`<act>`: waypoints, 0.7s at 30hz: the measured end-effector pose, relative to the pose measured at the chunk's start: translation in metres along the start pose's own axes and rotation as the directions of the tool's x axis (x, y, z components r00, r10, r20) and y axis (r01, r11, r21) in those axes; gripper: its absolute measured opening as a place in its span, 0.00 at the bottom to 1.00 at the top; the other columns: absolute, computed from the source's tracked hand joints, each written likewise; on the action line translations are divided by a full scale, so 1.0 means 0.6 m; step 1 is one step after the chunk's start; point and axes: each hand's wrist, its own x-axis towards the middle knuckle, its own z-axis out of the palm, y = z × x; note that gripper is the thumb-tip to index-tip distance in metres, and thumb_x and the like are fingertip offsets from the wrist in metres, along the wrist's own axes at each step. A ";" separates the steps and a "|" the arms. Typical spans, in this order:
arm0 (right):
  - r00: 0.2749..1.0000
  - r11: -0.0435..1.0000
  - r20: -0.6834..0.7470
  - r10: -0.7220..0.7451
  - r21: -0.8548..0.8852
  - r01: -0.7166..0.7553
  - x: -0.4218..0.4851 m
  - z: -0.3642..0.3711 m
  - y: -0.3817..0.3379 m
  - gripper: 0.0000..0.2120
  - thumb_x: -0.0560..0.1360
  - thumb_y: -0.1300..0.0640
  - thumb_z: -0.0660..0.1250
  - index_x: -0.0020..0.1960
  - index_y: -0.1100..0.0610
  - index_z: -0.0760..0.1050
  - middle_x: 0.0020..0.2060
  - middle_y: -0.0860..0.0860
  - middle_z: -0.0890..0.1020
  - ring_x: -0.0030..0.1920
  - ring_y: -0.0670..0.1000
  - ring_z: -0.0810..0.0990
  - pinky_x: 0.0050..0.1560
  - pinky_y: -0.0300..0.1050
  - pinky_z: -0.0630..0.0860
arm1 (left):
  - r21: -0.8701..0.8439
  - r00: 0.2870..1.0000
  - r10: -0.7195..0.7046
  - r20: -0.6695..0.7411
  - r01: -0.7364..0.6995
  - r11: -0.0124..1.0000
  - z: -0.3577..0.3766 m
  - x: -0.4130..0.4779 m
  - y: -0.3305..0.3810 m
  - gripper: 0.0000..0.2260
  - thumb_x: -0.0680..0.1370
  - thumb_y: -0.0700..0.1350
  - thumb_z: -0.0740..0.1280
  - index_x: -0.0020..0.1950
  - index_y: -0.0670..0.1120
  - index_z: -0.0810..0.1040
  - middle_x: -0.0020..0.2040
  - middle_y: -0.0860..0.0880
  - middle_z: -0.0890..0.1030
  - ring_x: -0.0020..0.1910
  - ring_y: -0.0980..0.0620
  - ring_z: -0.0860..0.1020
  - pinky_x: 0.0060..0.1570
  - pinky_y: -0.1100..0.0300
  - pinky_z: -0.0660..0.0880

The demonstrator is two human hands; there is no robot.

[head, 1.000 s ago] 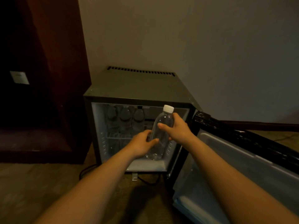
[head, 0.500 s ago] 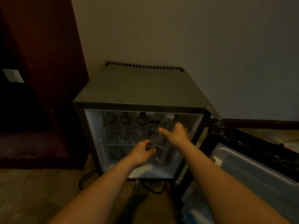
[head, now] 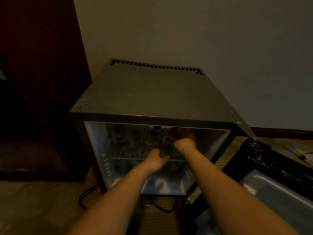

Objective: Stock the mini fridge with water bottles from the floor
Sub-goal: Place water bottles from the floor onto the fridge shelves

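Holding the water bottle in grip of left hand and right hand, place it upright on the wire shelf of mini fridge, beside other bottles.

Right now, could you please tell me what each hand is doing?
Left hand: grips the water bottle low down.
Right hand: grips the same bottle near its top.

Water bottle is entering the mini fridge
Both hands are carrying it toward 12 o'clock, above the wire shelf; the right hand is leading, at 1 o'clock from the left hand, the cap slipping from sight.
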 end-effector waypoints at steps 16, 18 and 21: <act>0.995 0.996 0.101 -0.018 0.092 0.009 -0.011 -0.002 0.014 0.26 0.74 0.54 0.67 0.70 0.60 0.67 0.69 0.59 0.70 0.68 0.58 0.70 0.67 0.46 0.66 | 0.087 0.999 -0.035 -0.004 0.036 0.996 -0.017 -0.009 0.005 0.17 0.79 0.39 0.61 0.67 0.39 0.70 0.65 0.39 0.74 0.65 0.43 0.72 0.61 0.58 0.69; 0.997 0.994 0.078 -0.019 0.108 0.010 -0.029 -0.009 0.022 0.24 0.73 0.57 0.68 0.68 0.60 0.69 0.66 0.59 0.73 0.66 0.58 0.72 0.63 0.45 0.69 | 0.122 1.000 -0.022 -0.003 0.022 0.992 -0.021 -0.024 0.012 0.16 0.79 0.40 0.61 0.66 0.38 0.71 0.65 0.39 0.75 0.65 0.44 0.73 0.60 0.59 0.69; 0.995 0.992 0.097 -0.022 0.123 0.010 -0.053 -0.021 0.034 0.20 0.73 0.54 0.69 0.62 0.61 0.75 0.59 0.58 0.79 0.61 0.57 0.77 0.54 0.41 0.71 | 0.211 0.998 -0.048 0.036 0.039 0.977 -0.026 -0.050 0.020 0.16 0.79 0.44 0.61 0.66 0.39 0.71 0.64 0.40 0.75 0.63 0.44 0.73 0.57 0.60 0.69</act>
